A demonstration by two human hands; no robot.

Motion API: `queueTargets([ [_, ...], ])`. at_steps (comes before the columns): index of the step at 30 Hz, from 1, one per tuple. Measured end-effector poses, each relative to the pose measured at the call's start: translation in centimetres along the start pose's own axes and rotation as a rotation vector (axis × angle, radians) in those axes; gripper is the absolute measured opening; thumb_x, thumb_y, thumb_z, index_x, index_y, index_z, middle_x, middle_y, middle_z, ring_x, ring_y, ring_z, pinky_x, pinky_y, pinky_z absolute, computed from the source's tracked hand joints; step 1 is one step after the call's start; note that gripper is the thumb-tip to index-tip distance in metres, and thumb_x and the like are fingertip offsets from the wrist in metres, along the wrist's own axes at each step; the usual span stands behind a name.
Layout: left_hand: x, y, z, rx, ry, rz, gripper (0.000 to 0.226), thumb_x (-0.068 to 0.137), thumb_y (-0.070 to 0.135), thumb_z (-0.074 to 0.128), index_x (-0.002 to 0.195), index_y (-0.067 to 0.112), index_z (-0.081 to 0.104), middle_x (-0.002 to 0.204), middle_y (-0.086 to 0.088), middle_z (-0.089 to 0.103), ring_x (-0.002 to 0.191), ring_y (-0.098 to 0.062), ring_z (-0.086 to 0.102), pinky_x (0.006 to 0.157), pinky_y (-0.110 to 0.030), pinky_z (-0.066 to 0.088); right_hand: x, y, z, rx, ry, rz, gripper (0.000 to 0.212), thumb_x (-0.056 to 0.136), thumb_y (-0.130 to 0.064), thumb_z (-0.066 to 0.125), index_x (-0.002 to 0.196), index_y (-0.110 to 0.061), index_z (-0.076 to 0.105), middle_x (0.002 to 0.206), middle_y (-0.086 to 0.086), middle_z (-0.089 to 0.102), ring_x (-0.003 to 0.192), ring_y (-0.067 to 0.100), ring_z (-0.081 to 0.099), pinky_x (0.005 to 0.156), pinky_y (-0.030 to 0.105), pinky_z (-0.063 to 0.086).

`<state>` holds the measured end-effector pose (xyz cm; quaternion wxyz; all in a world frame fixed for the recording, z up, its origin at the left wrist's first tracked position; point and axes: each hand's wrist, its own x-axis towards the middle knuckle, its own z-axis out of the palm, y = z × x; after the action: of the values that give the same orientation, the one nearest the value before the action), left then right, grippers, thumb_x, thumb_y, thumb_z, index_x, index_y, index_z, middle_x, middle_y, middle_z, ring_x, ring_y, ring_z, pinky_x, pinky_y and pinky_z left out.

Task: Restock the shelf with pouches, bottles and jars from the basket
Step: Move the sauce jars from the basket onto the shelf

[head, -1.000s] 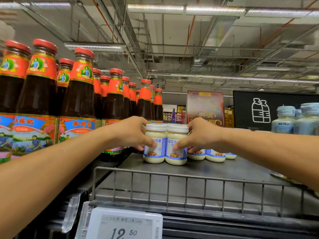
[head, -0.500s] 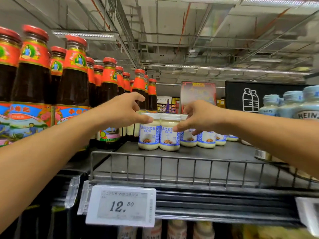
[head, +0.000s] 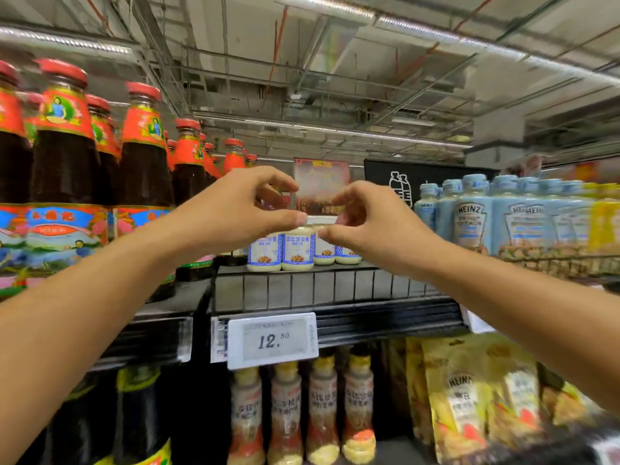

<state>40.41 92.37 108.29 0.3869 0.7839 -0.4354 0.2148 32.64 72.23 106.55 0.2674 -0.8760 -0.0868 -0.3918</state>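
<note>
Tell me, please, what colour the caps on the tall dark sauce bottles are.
Red, seen best in the head view on the tall dark sauce bottles.

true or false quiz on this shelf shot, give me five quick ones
1. The price tag reads 12.50. True.
2. The dark sauce bottles have blue caps. False: their caps are red.
3. The Heinz bottles stand right of the white jars. True.
4. The left hand grips a pouch. False: no pouch is in it.
5. The white jars sit below the price tag. False: they stand on the shelf above it.
</note>
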Motion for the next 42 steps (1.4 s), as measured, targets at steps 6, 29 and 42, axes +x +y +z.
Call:
queueTargets([
  [6,-2.2,3.5,3.3,-0.310,-0.012,0.103,0.023,0.082,0.024,0.077,0.102,0.028,0.068,0.087,0.002,0.073,0.076,-0.013,0.071,0.059,-0.021,0.057,-6.1,-1.1,-2.5,0.038,0.106,0.032,0.031,0.081,-0.022,0.080,0.107,-0.021,0.063,0.084,-0.002,0.069,0.081,0.014,0.067,0.081,0.037,0.055],
  [29,-9.5,15.1,31.1,-1.109,-0.507,0.064,0.021,0.092,0.008,0.068,0.108,0.020,0.069,0.092,-0.005,0.076,0.083,-0.013,0.071,0.066,-0.025,0.057,-30.5,7.5,-13.3,0.112,0.346,0.426,0.024,0.087,-0.017,0.077,0.107,-0.023,0.066,0.091,0.004,0.068,0.084,0.026,0.067,0.075,0.043,0.057],
  [42,-12.2,23.7,48.0,-1.212,-0.689,-0.069,0.021,0.092,0.006,0.066,0.107,0.021,0.068,0.091,-0.011,0.072,0.078,-0.017,0.071,0.069,-0.027,0.058,-42.8,17.0,-21.5,0.201,0.598,0.697,0.022,0.077,-0.022,0.075,0.096,-0.031,0.070,0.080,-0.004,0.069,0.072,0.020,0.063,0.064,0.029,0.054],
])
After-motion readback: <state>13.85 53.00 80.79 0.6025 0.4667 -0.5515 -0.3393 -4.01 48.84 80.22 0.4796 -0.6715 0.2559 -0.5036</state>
